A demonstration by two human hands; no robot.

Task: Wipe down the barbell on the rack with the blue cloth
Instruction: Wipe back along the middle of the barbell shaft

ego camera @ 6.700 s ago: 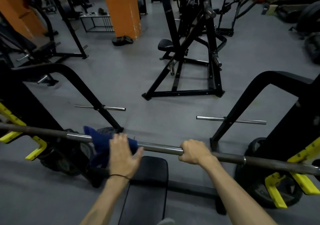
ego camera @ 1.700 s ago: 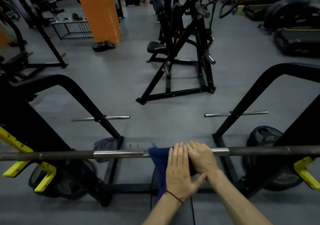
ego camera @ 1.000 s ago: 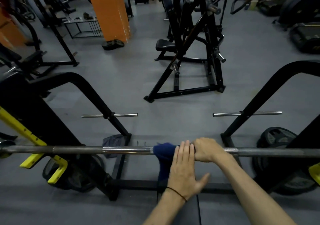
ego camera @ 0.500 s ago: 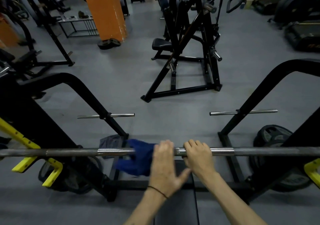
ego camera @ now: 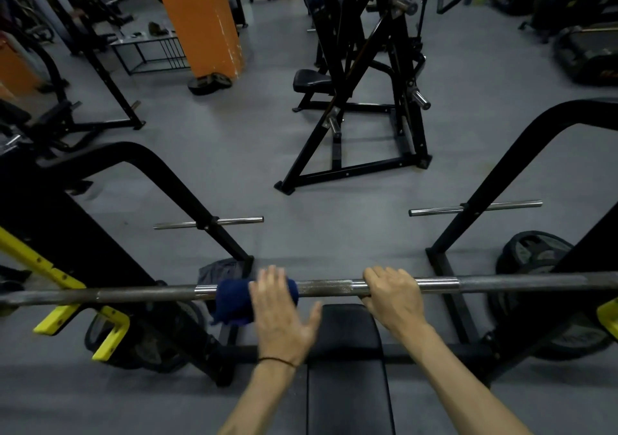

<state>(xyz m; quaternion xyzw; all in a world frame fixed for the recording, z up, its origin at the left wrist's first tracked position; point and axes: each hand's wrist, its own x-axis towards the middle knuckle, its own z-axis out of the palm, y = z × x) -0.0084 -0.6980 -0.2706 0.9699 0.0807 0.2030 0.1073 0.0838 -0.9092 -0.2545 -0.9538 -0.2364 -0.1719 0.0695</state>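
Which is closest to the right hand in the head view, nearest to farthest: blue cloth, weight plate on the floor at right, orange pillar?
From the right hand, gripping the barbell:
1. Blue cloth, just left along the bar, under the left hand.
2. Weight plate, on the floor to the right, beyond the bar.
3. Orange pillar, far back left.

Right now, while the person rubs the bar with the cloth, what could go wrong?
The left hand presses the blue cloth onto the bar with flat fingers and does not grip it, so the cloth might slip off and drop to the floor. The cloth hangs loosely below the bar, so it may bunch up and miss spots. The right hand holds the bar close by, so a rub toward it could bump those fingers.
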